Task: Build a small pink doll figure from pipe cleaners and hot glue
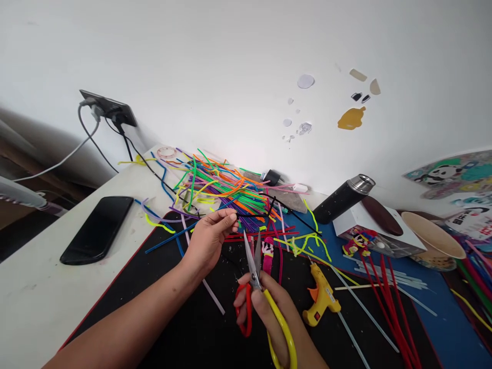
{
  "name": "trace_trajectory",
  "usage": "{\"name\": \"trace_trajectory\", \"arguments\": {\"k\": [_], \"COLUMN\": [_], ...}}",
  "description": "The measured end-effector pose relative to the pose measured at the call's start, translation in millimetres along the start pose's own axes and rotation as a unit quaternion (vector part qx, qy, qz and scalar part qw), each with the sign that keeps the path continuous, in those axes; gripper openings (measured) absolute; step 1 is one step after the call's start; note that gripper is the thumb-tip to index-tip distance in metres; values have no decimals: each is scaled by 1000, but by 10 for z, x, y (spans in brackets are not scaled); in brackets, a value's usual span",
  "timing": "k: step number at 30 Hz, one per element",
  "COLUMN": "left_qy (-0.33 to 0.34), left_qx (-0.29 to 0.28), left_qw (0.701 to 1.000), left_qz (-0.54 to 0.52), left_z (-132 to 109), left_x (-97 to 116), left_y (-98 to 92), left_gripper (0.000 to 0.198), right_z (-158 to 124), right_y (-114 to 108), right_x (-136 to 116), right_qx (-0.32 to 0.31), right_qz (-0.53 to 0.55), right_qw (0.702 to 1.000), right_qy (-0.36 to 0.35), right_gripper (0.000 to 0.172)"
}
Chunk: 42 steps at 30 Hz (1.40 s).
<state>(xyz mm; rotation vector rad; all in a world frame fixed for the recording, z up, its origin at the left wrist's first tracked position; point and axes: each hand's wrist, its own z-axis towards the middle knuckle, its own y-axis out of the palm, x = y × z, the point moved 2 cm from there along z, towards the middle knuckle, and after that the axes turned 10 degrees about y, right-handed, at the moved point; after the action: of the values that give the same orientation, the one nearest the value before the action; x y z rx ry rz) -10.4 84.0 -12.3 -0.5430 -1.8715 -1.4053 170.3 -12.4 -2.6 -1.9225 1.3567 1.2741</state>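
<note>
My left hand is closed in a pinch on a black pipe cleaner, which runs out to the right past the fingertips. In my right hand is a pair of scissors with one red and one yellow handle. Their blades are spread and point up, just below the black pipe cleaner and apart from it. A small pink figure of pipe cleaner lies right of the blades. Behind my hands is a big heap of coloured pipe cleaners.
A yellow glue gun rests on the black mat, near clear glue sticks and red pipe cleaners. A black flask, a white box and a bowl stand at right. A phone lies at left.
</note>
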Motion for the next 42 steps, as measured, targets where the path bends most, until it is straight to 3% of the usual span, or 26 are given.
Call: {"name": "trace_trajectory", "arguments": {"k": [5,14,23,42], "left_qy": [23,34,60,37], "left_qx": [-6,-22,-57,-80], "left_qw": [999,994,979,974], "left_qz": [36,105,188,211], "left_z": [-35,-114,-134,-167], "left_x": [17,2,-16,-25], "left_y": [22,44,35,47], "left_gripper": [36,28,24,26], "right_z": [161,383,423,448], "right_y": [74,142,143,152], "right_x": [-24,-10,-103,-102], "right_qx": [68,130,158,179], "right_qz": [-43,-102,-148,-163], "right_qw": [997,985,976,969], "right_qy": [-16,-43,-39,-47], "right_gripper": [60,50,43,42]}}
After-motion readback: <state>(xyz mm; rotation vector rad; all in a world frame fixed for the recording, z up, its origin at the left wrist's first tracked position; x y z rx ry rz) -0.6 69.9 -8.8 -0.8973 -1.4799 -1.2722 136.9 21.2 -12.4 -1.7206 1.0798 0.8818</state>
